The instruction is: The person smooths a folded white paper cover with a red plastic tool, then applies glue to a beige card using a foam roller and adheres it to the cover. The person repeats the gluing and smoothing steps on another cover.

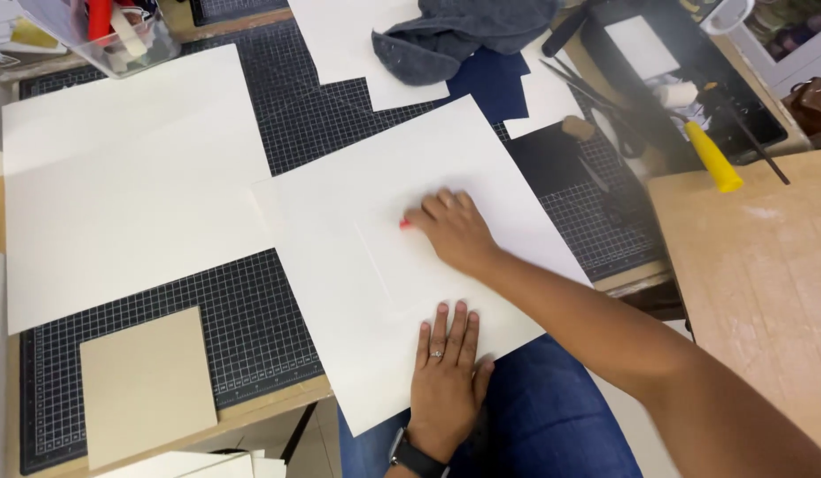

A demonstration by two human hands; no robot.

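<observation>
From the head camera, the person's left hand (446, 372) lay flat, fingers spread a little, palm down on the near edge of a large white sheet of paper (340, 292), with a ring on one finger and a dark watch (417, 458) at the wrist. The right hand (453, 228) reached in from the right across the same sheet, fingers curled narrow around a small red tool (404, 225), of which only the tip showed at the fingertips, pressed onto the paper; what kind of tool it was I could not tell. The sheet sat turned at an angle on a black gridded cutting mat (251, 327), its near corner hanging over the table edge above the person's blue-jeaned lap. A faint raised outline of something rectangular showed under the paper beneath both hands. To the left lay a bigger white sheet (118, 195), its right edge just under or touching the worked sheet, and nearer, a tan board (145, 385) well apart on the mat. Open mat showed between board and sheet. Beyond the sheet lay a grey cloth (455, 35), a dark blue piece (490, 84) and, to the right, a yellow-handled tool (712, 158) beside a black tray (685, 53). A bare wooden board (756, 274) lay on the right.
</observation>
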